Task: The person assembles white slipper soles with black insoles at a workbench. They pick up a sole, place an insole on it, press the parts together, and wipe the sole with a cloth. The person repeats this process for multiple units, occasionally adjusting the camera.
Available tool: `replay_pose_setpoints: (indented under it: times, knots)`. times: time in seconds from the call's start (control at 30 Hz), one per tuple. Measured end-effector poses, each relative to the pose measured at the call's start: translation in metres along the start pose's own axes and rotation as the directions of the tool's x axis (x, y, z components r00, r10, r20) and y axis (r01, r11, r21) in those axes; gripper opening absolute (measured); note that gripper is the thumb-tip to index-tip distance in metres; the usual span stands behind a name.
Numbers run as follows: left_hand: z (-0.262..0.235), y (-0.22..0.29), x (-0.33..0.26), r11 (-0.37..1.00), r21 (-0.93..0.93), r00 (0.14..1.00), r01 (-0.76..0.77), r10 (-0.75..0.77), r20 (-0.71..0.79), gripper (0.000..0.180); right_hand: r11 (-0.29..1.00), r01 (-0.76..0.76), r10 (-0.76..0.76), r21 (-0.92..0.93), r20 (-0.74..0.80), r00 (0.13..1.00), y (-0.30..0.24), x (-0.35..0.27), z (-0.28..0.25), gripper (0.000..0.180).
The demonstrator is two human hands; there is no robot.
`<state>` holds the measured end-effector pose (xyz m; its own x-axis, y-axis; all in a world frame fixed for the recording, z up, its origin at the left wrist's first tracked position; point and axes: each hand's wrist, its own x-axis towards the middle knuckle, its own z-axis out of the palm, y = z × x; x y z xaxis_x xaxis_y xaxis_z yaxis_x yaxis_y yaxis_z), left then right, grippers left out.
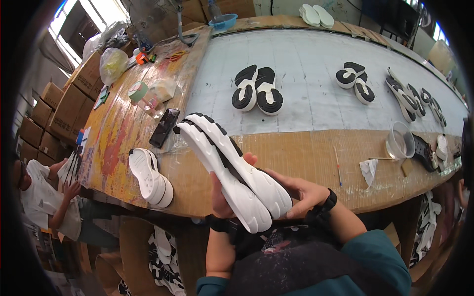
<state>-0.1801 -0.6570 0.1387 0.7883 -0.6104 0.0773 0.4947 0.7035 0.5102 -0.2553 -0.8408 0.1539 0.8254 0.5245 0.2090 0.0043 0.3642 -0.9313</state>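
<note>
A pair of white shoe soles (pixel 232 180) with black tread patches is held up in front of me, side by side and tilted, toes toward the upper left. My left hand (pixel 220 197) is closed round the outer side of the pair near the heel end. On the other side, my right hand (pixel 303 193) grips the heel end, thumb below and fingers behind. Parts of both hands' fingers are hidden by the soles. Another pair of white soles (pixel 149 177) stands on the table edge to the left of the pair I hold.
On the white conveyor belt (pixel 306 54) lie several black-and-white soles (pixel 256 91). A clear plastic cup (pixel 400 140), a crumpled tissue (pixel 368 171) and a pencil (pixel 338 165) lie to the right. A phone (pixel 164 128) and tape roll (pixel 138 92) are left. Another person (pixel 52 190) sits farther left.
</note>
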Motion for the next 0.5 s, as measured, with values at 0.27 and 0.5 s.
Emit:
replay_pose_setpoints:
  times: [0.27, 0.5]
  knots:
    - [0.015, 0.003, -0.006, 0.757, 0.652, 0.976, -0.036, 0.166, -0.14, 0.059, 0.677, 0.136, -0.251, -0.724, -0.054, 0.966, -0.022, 0.007, -0.001, 0.086]
    - [0.049, 0.007, -0.018, 0.7, 0.713, 0.997, -0.045, -0.016, 0.079, 0.076, 0.99, 0.108, -0.136, -0.091, -0.413, 0.901, 0.008, 0.002, -0.013, 0.061]
